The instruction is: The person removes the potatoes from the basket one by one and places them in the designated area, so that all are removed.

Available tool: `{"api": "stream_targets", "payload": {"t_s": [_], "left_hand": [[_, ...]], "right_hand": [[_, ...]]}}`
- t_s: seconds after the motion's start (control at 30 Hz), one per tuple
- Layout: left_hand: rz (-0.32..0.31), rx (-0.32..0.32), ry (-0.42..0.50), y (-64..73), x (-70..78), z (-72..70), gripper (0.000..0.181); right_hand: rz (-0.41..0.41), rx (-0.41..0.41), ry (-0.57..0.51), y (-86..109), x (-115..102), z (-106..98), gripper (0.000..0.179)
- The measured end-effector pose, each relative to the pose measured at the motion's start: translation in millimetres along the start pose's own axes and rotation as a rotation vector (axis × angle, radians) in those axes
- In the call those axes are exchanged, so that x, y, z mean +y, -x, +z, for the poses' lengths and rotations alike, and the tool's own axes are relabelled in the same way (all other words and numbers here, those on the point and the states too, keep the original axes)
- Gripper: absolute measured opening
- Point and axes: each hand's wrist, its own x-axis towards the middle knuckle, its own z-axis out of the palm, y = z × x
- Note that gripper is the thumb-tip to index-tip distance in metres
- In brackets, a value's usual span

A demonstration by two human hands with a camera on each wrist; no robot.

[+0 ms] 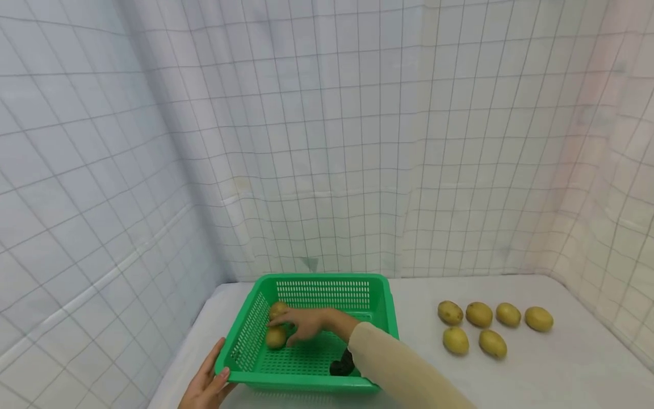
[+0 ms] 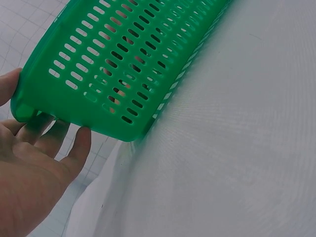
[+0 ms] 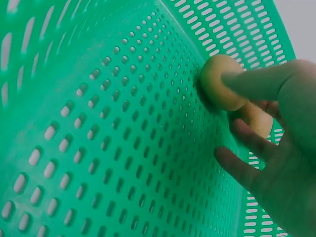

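Note:
A green plastic basket point(image 1: 317, 379) with slotted walls stands on the white-covered table. My left hand point(image 1: 205, 382) grips its near left corner, the thumb over the rim and the fingers beneath it, as the left wrist view also shows. Inside the basket, my right hand point(image 1: 305, 324) reaches to the left wall, where two potatoes lie. Its fingers stretch over the gap between the nearer potato point(image 1: 276, 338) and the farther potato point(image 1: 279, 309). The thumb point(image 3: 256, 83) overlaps a potato point(image 3: 217, 84) in the right wrist view; firm contact is unclear.
Several potatoes point(image 1: 479, 314) lie in two loose rows on the table point(image 1: 562, 363), right of the basket. A dark object point(image 1: 342, 364) shows beside the right sleeve, partly hidden. Grid-patterned white sheets point(image 1: 327, 142) hang around the back and sides.

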Motion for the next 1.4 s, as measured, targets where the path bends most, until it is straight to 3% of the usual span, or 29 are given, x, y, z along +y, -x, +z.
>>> {"api": "stream_targets", "payload": {"t_s": [0.1,0.2,0.37,0.67,0.83,1.07,1.4], "left_hand": [[0.003,-0.004,-0.002,0.1,0.8,0.9,0.084],[0.012,0.010,-0.009,0.5,2.7,2.9,0.083],[0.012,0.053,-0.026,2.3,5.9,7.2,0.081],[0.031,0.045,-0.039,1.4,9.6,7.5,0.080],[0.019,0.071,-0.038,2.1,6.3,8.1,0.079],[0.046,0.058,-0.033,2.2,5.9,11.7,0.078],[0.052,0.084,-0.050,2.9,5.6,13.1,0.079]], "right_hand": [[0.007,0.034,0.134,-1.2,1.9,0.9,0.058],[-0.019,0.072,0.188,-3.3,4.1,1.7,0.049],[-0.027,0.083,0.164,-5.4,4.5,2.6,0.037],[-0.023,0.063,0.162,-5.7,-3.3,-1.8,0.037],[-0.039,0.111,0.012,-1.9,-6.8,-4.6,0.035],[-0.011,0.164,-0.245,4.8,-5.4,-13.5,0.033],[-0.068,0.129,-0.337,8.8,-23.2,-20.6,0.032]]}}
